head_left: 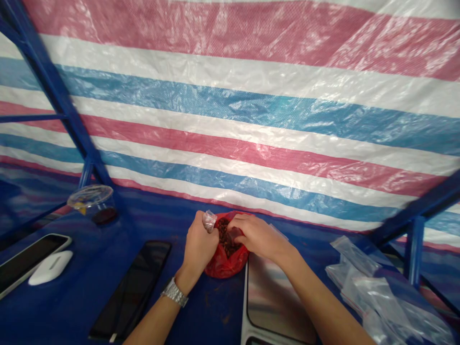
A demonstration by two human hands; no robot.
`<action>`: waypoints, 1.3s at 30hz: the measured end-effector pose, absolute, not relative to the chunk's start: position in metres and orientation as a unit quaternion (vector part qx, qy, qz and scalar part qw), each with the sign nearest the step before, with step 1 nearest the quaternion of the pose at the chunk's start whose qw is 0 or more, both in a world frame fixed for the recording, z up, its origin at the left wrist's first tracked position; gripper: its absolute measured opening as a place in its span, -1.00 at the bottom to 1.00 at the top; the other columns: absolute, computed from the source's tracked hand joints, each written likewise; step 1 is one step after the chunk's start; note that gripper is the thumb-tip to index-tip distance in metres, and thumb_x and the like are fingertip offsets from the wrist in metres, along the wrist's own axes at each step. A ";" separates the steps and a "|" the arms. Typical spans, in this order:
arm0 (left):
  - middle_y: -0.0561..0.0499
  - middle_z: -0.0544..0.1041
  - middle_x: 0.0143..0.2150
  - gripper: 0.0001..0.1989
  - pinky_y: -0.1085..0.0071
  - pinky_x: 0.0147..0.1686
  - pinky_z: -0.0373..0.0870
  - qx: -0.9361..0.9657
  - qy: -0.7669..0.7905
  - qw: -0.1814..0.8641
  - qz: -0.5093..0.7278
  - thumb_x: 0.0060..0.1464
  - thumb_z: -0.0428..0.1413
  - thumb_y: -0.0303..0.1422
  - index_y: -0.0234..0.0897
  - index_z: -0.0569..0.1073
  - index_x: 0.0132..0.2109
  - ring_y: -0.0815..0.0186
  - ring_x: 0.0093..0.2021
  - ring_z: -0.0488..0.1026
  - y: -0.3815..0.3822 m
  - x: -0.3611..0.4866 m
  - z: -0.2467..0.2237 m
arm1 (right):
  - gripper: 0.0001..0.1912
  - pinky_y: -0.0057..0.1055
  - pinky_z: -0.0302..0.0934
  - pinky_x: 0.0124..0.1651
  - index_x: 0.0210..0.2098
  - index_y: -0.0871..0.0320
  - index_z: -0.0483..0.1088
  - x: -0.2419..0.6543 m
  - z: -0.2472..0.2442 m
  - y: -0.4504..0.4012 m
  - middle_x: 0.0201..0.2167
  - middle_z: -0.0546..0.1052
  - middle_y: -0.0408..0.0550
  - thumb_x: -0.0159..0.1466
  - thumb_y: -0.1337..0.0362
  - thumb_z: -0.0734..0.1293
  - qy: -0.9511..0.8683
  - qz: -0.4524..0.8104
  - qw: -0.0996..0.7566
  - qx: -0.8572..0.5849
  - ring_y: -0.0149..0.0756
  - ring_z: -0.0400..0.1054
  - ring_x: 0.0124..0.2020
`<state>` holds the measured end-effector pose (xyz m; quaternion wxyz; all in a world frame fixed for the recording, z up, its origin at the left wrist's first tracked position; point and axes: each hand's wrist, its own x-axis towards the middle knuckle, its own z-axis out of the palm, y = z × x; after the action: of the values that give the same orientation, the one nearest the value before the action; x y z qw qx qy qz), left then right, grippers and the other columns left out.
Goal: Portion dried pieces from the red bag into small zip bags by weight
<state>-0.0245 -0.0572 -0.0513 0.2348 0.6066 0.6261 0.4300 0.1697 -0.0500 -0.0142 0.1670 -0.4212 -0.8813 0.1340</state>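
A person's left hand (197, 247) pinches a small clear bag (209, 221) above an open red bag (226, 263) of dark dried pieces (223, 235) on a blue bench (212, 306). The right hand (257, 237), arm reaching forward, closes on a dark clump (234, 235) at the red bag's mouth. More clear bags (370, 292) lie to the right.

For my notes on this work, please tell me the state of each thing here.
Left hand, pinching a small clear plastic bag
Right hand, at the red bag's mouth, grip unclear
Red plastic bag, open, dark pieces inside
Clear plastic cup, lidded, dark contents
Black phone, face up, screen dark
Clear plastic bags, loose pile
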 end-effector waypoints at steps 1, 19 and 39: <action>0.13 0.46 -0.44 -0.76 0.42 -0.40 0.24 0.600 0.622 0.244 0.440 0.02 0.07 -0.57 -0.13 0.23 -0.28 0.27 -0.44 0.44 -0.057 -0.024 -0.052 | -0.70 -0.30 0.29 -0.02 -0.19 0.08 0.51 0.169 -0.016 -0.050 -0.13 0.60 -0.05 0.21 0.58 0.37 -0.876 0.147 0.173 -0.425 -0.15 0.50 -0.08; -0.01 0.59 -0.21 -0.93 0.22 -0.10 0.33 0.673 0.545 0.059 0.497 0.20 0.16 -0.42 -0.18 0.51 -0.16 0.11 -0.12 0.46 -0.059 -0.021 -0.057 | -0.78 -0.28 0.36 0.03 -0.04 0.10 0.56 0.190 0.020 -0.056 -0.07 0.63 -0.05 0.32 0.33 0.39 -0.775 0.366 0.321 -0.402 -0.21 0.50 -0.10; -0.02 0.63 -0.14 -0.82 0.18 -0.04 0.34 0.693 0.549 0.064 0.463 0.25 0.19 -0.26 -0.14 0.52 -0.02 0.07 -0.08 0.51 -0.067 -0.007 -0.062 | -0.54 -0.15 0.33 0.25 0.26 -0.06 0.39 0.162 0.021 -0.071 0.12 0.43 0.05 0.43 0.44 0.25 -0.860 0.046 0.358 -0.360 -0.12 0.38 0.19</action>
<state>-0.0068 -0.0672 -0.0617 0.0636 0.6932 0.5486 0.4631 0.1618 -0.0709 0.0208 0.3580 -0.3598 -0.8603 0.0464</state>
